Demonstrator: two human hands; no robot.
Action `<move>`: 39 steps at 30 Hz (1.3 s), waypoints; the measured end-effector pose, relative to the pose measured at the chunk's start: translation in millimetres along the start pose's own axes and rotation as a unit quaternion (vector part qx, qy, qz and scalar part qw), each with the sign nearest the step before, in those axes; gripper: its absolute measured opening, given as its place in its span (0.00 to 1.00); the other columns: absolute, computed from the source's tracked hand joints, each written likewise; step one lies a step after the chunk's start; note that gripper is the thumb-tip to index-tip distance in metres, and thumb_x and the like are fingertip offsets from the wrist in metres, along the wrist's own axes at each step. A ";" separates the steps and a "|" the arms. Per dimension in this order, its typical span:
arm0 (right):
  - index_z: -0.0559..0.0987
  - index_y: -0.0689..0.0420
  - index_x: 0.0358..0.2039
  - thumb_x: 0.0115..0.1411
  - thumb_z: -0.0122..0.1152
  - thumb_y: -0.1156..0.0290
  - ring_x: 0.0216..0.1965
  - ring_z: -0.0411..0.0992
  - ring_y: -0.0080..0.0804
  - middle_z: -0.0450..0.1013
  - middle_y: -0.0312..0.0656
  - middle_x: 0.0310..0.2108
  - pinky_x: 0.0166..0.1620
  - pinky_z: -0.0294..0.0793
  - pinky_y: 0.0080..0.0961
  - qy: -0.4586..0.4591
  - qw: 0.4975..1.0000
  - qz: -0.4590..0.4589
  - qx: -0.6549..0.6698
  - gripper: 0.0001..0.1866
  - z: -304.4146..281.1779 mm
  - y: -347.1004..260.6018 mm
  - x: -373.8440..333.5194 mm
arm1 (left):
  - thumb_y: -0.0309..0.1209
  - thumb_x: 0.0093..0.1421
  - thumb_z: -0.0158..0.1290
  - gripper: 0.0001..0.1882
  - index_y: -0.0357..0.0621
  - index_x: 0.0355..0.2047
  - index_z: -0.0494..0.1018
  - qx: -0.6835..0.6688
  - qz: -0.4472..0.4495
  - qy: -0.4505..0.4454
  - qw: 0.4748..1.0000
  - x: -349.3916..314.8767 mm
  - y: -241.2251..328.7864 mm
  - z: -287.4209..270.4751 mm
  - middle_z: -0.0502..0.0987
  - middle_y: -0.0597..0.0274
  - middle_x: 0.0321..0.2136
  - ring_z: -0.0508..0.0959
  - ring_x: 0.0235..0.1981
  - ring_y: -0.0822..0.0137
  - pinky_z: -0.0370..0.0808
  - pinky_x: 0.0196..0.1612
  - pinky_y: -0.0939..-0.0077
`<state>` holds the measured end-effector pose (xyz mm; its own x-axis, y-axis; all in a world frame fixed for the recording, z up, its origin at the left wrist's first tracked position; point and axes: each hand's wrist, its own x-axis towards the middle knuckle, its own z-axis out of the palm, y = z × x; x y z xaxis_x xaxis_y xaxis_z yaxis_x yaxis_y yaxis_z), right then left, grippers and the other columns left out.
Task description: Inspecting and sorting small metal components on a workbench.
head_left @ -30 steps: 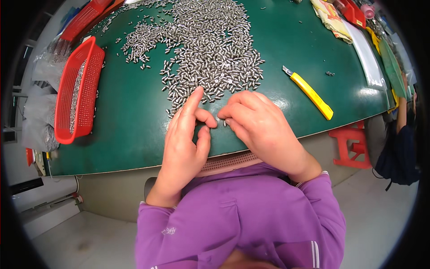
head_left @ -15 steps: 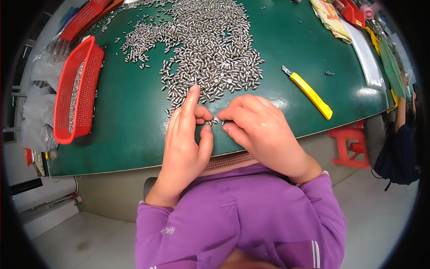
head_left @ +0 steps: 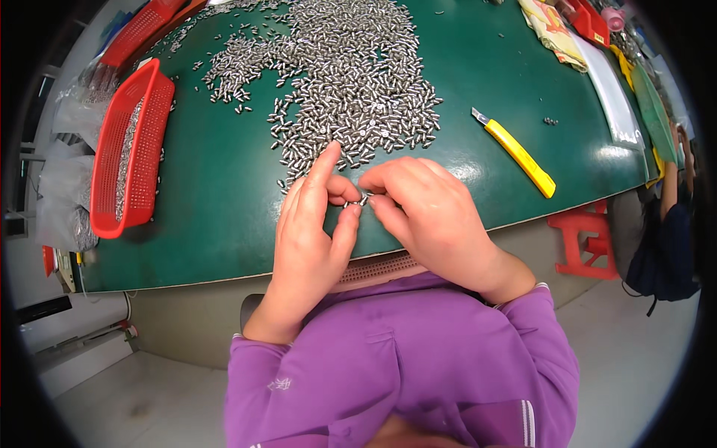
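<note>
Many small, shiny metal pieces, pointed and bullet-shaped, lie in a broad pile point(head_left: 351, 82) on the green table. Just in front of the pile's near end, my left hand point(head_left: 305, 224) pinches a small metal piece point(head_left: 364, 199) between thumb and fingers, its index finger stretched toward the pile. My right hand point(head_left: 433, 213) meets it from the right, thumb and fingertips closed at the same spot. What sits between the right fingertips is small and partly hidden by them.
A red basket point(head_left: 101, 187) with metal pieces inside stands at the left. A yellow utility knife point(head_left: 520, 158), blade out, lies to the right of the pile. A few loose pieces point(head_left: 550, 121) sit beyond it. Under the table's right side stands a red stool point(head_left: 582, 245).
My right hand has moved slightly left, so its fingertips now meet those of my left hand at the small metal pieces. The left hand has shifted a little to the right.
</note>
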<state>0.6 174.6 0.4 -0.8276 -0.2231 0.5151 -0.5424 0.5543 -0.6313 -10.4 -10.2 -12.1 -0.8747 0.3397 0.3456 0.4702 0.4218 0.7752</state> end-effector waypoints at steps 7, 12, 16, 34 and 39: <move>0.77 0.57 0.42 0.55 0.65 0.78 0.39 0.74 0.46 0.75 0.43 0.38 0.43 0.74 0.40 -0.057 0.998 0.024 -0.013 0.13 -4.4 -1.5 -4.4 | 0.11 0.55 0.55 0.40 0.36 0.69 0.60 0.024 0.007 -0.023 0.999 0.0 5.4 -5.6 0.78 0.59 0.36 0.76 0.39 0.62 0.75 0.47 0.67; 0.77 0.57 0.43 0.55 0.67 0.77 0.39 0.74 0.46 0.75 0.42 0.38 0.43 0.74 0.40 -0.049 0.999 0.012 -0.004 0.15 -3.6 0.8 -4.3 | 0.11 0.56 0.55 0.42 0.36 0.71 0.56 0.025 -0.002 -0.006 1.000 -2.0 10.8 -7.8 0.78 0.56 0.41 0.77 0.41 0.60 0.76 0.49 0.65; 0.78 0.58 0.42 0.55 0.68 0.76 0.40 0.74 0.46 0.75 0.43 0.38 0.43 0.74 0.40 -0.039 0.999 0.003 0.009 0.14 -2.7 1.8 -3.6 | 0.11 0.56 0.56 0.43 0.36 0.72 0.56 0.050 -0.010 -0.012 0.999 -5.0 10.3 -8.9 0.78 0.56 0.41 0.77 0.41 0.60 0.76 0.48 0.66; 0.82 0.58 0.40 0.56 0.69 0.76 0.36 0.76 0.45 0.76 0.43 0.33 0.41 0.75 0.39 -0.052 0.999 0.000 -0.004 0.11 -1.8 1.9 3.4 | 0.14 0.56 0.60 0.42 0.37 0.71 0.59 0.027 -0.033 0.001 0.999 -2.0 12.5 -8.4 0.79 0.57 0.38 0.79 0.40 0.62 0.77 0.45 0.67; 0.80 0.57 0.36 0.55 0.69 0.76 0.35 0.76 0.44 0.76 0.41 0.31 0.40 0.75 0.39 -0.047 0.999 0.000 -0.012 0.08 0.2 0.8 5.1 | 0.14 0.56 0.60 0.38 0.36 0.67 0.63 0.029 -0.033 0.003 0.999 -1.2 12.1 -7.8 0.79 0.58 0.34 0.78 0.37 0.63 0.77 0.44 0.68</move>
<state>-4.0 173.8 2.4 -0.8384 -0.2970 0.4570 -0.5393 0.5733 -0.6168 -4.6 -12.1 0.9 -0.9048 0.3041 0.2981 0.4171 0.4920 0.7642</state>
